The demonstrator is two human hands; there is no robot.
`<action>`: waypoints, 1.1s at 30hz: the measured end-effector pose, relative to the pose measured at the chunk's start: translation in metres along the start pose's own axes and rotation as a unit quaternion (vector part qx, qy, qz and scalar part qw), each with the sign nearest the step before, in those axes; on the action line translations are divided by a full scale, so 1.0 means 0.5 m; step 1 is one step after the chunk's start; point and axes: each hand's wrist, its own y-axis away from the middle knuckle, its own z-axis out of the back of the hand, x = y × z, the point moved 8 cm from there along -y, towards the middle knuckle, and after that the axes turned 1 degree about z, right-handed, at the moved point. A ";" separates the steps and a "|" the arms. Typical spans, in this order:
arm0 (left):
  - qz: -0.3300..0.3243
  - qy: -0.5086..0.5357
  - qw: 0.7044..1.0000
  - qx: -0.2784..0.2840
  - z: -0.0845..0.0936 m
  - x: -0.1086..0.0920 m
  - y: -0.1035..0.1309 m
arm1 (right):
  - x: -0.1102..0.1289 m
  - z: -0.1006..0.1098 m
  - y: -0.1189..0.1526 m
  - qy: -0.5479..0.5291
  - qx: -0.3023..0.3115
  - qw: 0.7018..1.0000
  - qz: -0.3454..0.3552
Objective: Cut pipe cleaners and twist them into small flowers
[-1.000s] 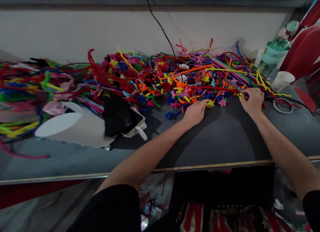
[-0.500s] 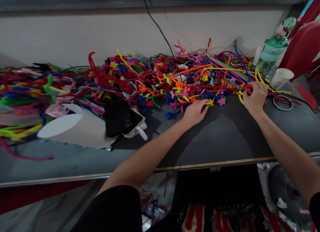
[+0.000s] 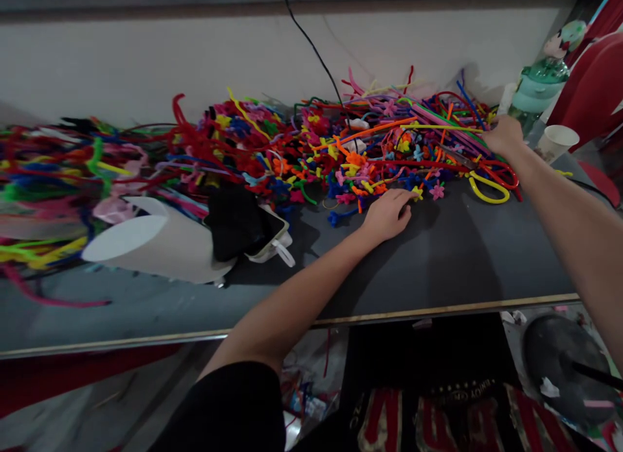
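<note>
My left hand (image 3: 389,213) rests on the dark table at the front of the pile, fingers curled together. A small yellow pipe-cleaner flower (image 3: 417,192) sits at its fingertips. Beside that lies a pink pipe-cleaner flower (image 3: 437,190). My right hand (image 3: 506,137) reaches over the pile's right end, at the tips of a bundle of pink and purple pipe cleaners (image 3: 464,135); its fingers are mostly hidden. Below it, scissors with a yellow handle loop (image 3: 489,189) lie on the table, their blades among the pipe cleaners.
A long heap of coloured pipe cleaners (image 3: 195,157) runs along the wall. Left of my arm lie a white curved sheet (image 3: 165,244), a black object (image 3: 236,222) and a pale case (image 3: 272,235). A paper cup (image 3: 557,141) and green bottle (image 3: 540,89) stand at right.
My right hand has left the scissors and moved up to the pile's right end; the yellow handle is now uncovered. My left hand stays by the yellow flower. The view shifts slightly.
</note>
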 end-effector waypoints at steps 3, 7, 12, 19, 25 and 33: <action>-0.008 -0.005 1.000 0.008 -0.001 -0.006 -0.002 | 0.019 -0.003 -0.013 -0.001 0.088 0.996 -0.021; -0.014 -0.004 1.000 0.005 -0.003 -0.006 -0.003 | 0.089 0.135 -0.024 -0.107 -0.084 0.990 0.046; 0.004 -0.014 0.997 -0.075 0.018 0.004 0.000 | 0.194 0.266 0.097 -0.296 -0.237 0.891 0.249; 0.056 -0.015 0.973 -0.225 0.069 0.018 0.022 | 0.177 0.058 0.293 -0.079 -0.001 0.971 0.225; -0.002 -0.039 0.982 -0.184 0.065 -0.015 0.013 | 0.077 0.024 0.270 -0.088 -0.047 0.975 0.198; -0.098 0.032 0.982 -0.158 0.032 -0.015 0.004 | 0.100 0.036 0.281 -0.099 -0.089 0.961 0.241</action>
